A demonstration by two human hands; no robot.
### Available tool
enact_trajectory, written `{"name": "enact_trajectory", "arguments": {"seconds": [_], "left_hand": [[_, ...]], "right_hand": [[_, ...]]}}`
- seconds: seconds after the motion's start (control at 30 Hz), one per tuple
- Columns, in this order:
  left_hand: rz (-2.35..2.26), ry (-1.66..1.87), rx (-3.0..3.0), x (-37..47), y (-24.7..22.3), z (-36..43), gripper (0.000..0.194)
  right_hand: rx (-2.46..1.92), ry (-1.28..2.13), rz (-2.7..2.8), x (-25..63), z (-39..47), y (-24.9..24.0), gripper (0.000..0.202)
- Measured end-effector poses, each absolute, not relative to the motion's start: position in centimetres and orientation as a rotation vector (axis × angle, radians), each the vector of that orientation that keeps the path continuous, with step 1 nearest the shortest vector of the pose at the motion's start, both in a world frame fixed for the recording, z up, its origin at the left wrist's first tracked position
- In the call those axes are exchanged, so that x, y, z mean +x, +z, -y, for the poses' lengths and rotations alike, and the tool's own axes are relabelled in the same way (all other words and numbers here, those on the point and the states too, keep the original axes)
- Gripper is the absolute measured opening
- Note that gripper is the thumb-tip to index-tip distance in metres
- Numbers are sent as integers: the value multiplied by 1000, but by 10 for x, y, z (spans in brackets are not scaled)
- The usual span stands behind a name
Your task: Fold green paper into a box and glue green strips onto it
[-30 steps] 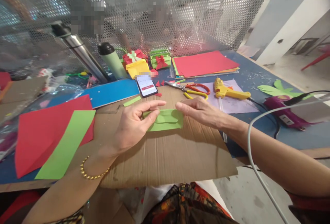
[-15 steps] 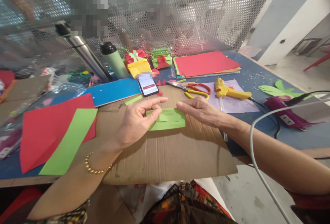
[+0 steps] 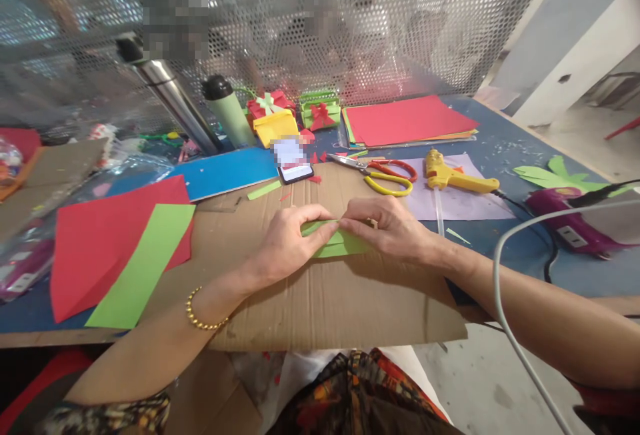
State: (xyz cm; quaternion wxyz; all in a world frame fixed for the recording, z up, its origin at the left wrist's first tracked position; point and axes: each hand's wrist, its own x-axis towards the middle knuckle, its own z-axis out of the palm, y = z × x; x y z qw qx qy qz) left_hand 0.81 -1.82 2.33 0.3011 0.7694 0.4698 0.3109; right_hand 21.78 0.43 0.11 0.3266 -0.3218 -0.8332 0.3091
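A small folded piece of green paper (image 3: 345, 245) is between my hands, over the brown cardboard sheet (image 3: 320, 308). My left hand (image 3: 293, 238) pinches its upper edge from the left, thumb in front. From the right, my right hand (image 3: 387, 227) pinches the same edge, and the two thumb tips nearly meet at its middle. Parts of the paper are hidden behind the fingers. Beyond my hands lie scissors (image 3: 387, 177) with red and yellow handles and a phone (image 3: 295, 172).
A yellow glue gun (image 3: 457, 178) rests on lilac paper (image 3: 415, 205). Red paper (image 3: 115, 238) and a green strip (image 3: 143, 261) lie left. Behind stand a green bottle (image 3: 230, 118), a steel flask (image 3: 175, 98) and small paper boxes (image 3: 275, 129). A white cable (image 3: 500, 288) hangs at right.
My hands have come together along the green paper's upper edge. The left index finger, stretched out before, now curls behind the paper. The view has shifted slightly.
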Motion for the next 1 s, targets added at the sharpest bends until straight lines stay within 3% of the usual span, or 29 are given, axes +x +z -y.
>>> {"name": "enact_trajectory", "arguments": {"seconds": [0.43,0.77,1.0], "left_hand": [[-1254,817,1996,10,14,13,19],[-1223,871,1855,-11,32,-5,29],[-1217,842,1979,-9,28,-4,21]], "right_hand": [[-938,847,2132,209,5,3,33],[-934,782,2096,219,0,10,34],[-920,835,2125,217,-2,6,36]]}}
